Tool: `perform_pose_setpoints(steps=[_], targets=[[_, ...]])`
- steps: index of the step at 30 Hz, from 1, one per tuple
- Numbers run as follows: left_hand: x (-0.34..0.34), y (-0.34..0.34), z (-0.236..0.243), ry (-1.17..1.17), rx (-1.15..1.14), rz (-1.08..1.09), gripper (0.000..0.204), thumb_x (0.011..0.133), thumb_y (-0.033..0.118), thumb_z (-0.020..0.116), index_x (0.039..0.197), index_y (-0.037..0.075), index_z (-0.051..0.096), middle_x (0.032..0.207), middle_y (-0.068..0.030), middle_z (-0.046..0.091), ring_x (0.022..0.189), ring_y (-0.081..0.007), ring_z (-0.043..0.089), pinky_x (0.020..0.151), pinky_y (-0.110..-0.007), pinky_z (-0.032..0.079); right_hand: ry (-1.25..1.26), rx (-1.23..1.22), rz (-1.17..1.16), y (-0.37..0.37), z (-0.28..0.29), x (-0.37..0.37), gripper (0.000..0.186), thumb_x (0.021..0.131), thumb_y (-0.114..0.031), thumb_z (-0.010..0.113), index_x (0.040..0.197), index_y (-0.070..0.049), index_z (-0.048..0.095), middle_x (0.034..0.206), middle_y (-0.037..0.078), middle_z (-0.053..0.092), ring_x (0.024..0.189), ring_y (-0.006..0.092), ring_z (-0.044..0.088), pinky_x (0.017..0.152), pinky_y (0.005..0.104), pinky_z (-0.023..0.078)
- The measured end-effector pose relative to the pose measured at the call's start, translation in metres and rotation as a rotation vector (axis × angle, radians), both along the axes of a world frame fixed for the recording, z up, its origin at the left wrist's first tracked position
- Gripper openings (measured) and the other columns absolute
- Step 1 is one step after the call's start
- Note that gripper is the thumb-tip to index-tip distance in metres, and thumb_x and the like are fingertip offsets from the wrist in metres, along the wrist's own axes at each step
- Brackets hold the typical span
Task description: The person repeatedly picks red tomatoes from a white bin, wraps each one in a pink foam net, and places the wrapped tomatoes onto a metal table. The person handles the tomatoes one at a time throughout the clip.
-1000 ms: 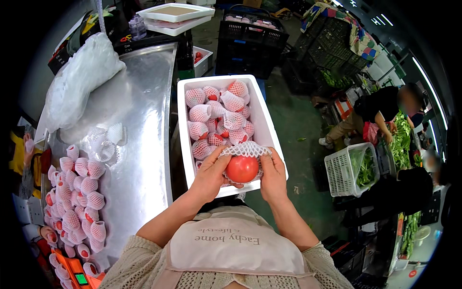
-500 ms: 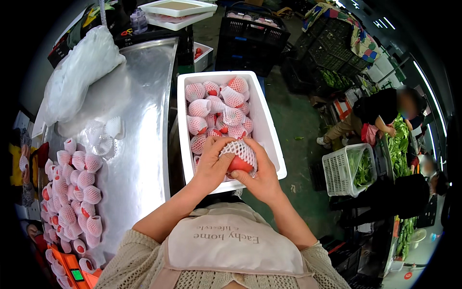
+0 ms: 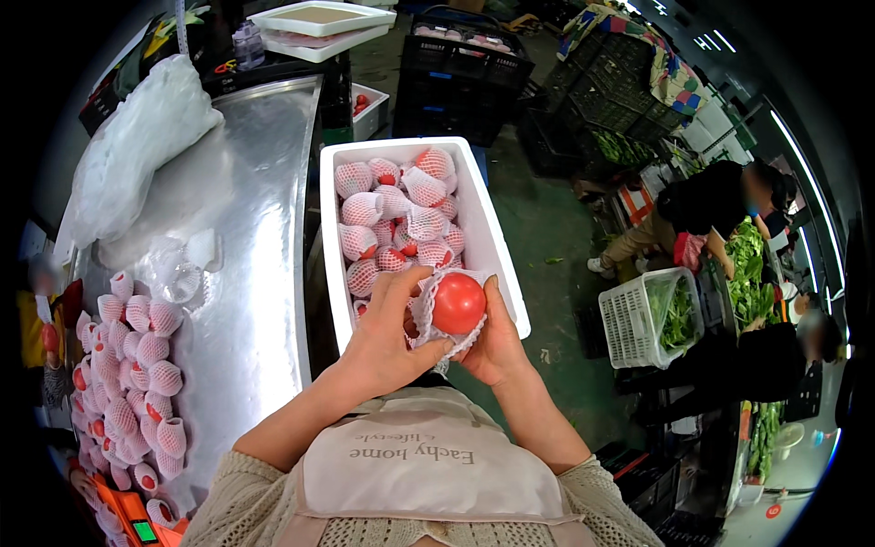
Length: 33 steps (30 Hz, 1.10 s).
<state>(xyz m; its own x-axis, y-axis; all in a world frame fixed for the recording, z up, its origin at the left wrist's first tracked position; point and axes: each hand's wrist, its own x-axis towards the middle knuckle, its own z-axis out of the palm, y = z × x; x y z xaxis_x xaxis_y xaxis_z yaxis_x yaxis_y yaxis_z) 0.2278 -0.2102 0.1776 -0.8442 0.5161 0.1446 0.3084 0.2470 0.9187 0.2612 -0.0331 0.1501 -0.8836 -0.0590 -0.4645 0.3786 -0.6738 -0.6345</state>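
Note:
Both my hands are closed around one red tomato [image 3: 458, 302] partly inside a white foam net sleeve [image 3: 425, 313]. My left hand [image 3: 392, 333] grips the sleeve from the left, its thumb beneath. My right hand [image 3: 497, 337] holds it from the right, some fingers hidden. They are over the near end of a white foam box [image 3: 495, 233] full of tomatoes in pink-looking nets [image 3: 427, 221]. On a steel table [image 3: 260, 219] to the left lie many more netted tomatoes [image 3: 132, 365], some loose sleeves [image 3: 178, 269] and a white plastic bag [image 3: 123, 155].
An orange scale [image 3: 126, 501] sits at the lower left. Black crates [image 3: 456, 105] and white foam lids [image 3: 319, 18] are behind. On the right, two people [image 3: 702, 201] work beside leafy greens [image 3: 747, 264] and a white basket [image 3: 638, 324]. Another person is at the far left [image 3: 50, 328].
The tomato was turned: half a second ago the net covered its top, and now its red face shows upward within the sleeve. My left thumb has moved below it.

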Motion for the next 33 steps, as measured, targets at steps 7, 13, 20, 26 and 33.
perform_pose_setpoints(steps=[7, 13, 20, 26, 33], targets=[[-0.008, -0.002, -0.013, 0.097, -0.025, 0.033, 0.079, 0.074, 0.030, 0.084, 0.136, 0.001, 0.044, 0.123, -0.0226, 0.053, 0.110, -0.0403, 0.058, 0.093, -0.043, 0.049, 0.317, 0.632, 0.079, 0.000, -0.009, 0.004, 0.055, 0.099, -0.045, 0.055, 0.134, -0.003, 0.051, 0.120, 0.010, 0.062, 0.103, 0.0183, 0.062, 0.078, 0.0296, 0.052], [-0.015, -0.004, -0.031, -0.098, 0.155, 0.097, 0.068, 0.080, 0.029, 0.080, 0.132, -0.001, 0.048, 0.120, -0.0179, 0.058, 0.108, -0.0278, 0.061, 0.091, -0.037, 0.051, 0.601, 1.124, -0.019, -0.006, 0.004, 0.003, 0.046, 0.092, -0.017, 0.065, 0.133, -0.002, 0.051, 0.119, 0.011, 0.058, 0.095, 0.0184, 0.059, 0.079, 0.0274, 0.048], [-0.021, -0.010, -0.045, -1.011, 0.938, -0.039, 0.056, 0.094, 0.041, 0.056, 0.138, 0.008, 0.047, 0.134, -0.0125, 0.055, 0.123, -0.0270, 0.055, 0.103, -0.047, 0.044, 0.513, 0.755, -0.105, -0.010, 0.008, 0.001, 0.029, 0.091, 0.003, 0.053, 0.119, -0.001, 0.055, 0.103, 0.004, 0.058, 0.084, 0.0089, 0.054, 0.071, 0.0240, 0.048], [-0.019, -0.006, -0.029, -1.238, 1.197, -0.169, 0.062, 0.097, 0.054, 0.040, 0.140, 0.010, 0.047, 0.139, -0.0115, 0.054, 0.129, -0.0309, 0.052, 0.108, -0.054, 0.040, 0.388, 0.545, -0.046, -0.013, 0.030, -0.001, 0.022, 0.099, -0.005, 0.050, 0.120, 0.001, 0.054, 0.090, 0.002, 0.060, 0.074, 0.0058, 0.056, 0.062, 0.0235, 0.052], [-0.021, -0.008, -0.028, -1.296, 1.222, -0.147, 0.061, 0.099, 0.054, 0.036, 0.140, 0.009, 0.047, 0.139, -0.0109, 0.054, 0.129, -0.0304, 0.052, 0.108, -0.053, 0.040, 0.409, 0.573, -0.043, -0.016, 0.026, -0.001, 0.023, 0.099, -0.007, 0.052, 0.120, 0.001, 0.053, 0.085, 0.001, 0.056, 0.070, 0.0053, 0.054, 0.059, 0.0240, 0.052]])
